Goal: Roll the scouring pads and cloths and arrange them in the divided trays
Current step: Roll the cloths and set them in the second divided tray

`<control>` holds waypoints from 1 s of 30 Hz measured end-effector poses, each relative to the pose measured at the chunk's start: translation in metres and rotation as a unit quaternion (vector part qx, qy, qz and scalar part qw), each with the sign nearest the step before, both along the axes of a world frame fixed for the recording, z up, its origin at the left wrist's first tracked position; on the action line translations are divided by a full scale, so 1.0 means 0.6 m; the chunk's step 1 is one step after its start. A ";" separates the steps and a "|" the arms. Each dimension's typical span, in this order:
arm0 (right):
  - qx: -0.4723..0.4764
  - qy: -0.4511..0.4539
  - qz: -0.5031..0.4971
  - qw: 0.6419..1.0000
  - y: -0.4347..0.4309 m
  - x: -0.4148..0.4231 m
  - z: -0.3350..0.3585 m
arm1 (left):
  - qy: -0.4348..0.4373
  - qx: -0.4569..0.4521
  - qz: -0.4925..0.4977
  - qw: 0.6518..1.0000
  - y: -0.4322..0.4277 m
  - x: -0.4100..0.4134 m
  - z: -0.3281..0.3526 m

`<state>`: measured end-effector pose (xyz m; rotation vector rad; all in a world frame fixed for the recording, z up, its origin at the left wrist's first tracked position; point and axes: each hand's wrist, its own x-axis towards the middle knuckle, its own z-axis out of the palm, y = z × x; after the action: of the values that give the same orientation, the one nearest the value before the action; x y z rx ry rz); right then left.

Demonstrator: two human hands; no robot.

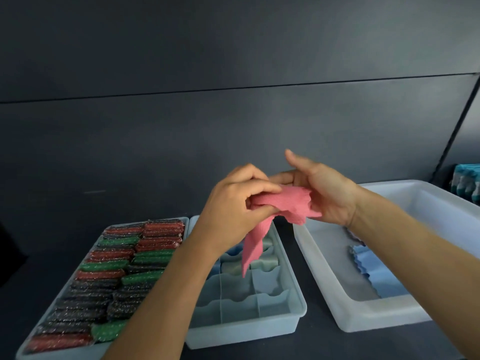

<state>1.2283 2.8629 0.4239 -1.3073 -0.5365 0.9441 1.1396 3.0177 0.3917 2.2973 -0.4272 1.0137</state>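
Left hand [233, 206] pinches pink cloth [281, 205] | right hand [326, 196] open-palmed, supporting its right end | tail hangs over divided tray [241, 331]

pink cloth [283, 203], mid-frame: solid pink, fine ribbed texture.
left tray [78, 351]: pale translucent blue-white. pads [104, 275] in it are red, green and black, all with silver glitter flecks. Red/green are mixed toward the top, mostly black lower down, with one red and one green at the bottom.
middle tray [298, 302]: translucent pale blue-grey, wavy-topped dividers in the same colour. rolls [262, 263] in it are pale blue and pale grey-green.
right bin [324, 268]: translucent white. blue cloth [381, 276] in it: light blue, scalloped edge.
stack [467, 183], right edge of frame: teal and white stripes.
wall [233, 74]: dark grey, plain.
counter [319, 344]: near-black.
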 end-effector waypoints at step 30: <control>0.098 -0.364 -0.362 0.853 0.034 -0.054 -0.020 | -0.051 -0.341 0.057 0.937 -0.030 -0.009 0.001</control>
<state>1.1959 2.8836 0.4118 -1.4911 -0.6136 -0.2617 1.1343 2.9998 0.3921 1.6602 0.0336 1.1227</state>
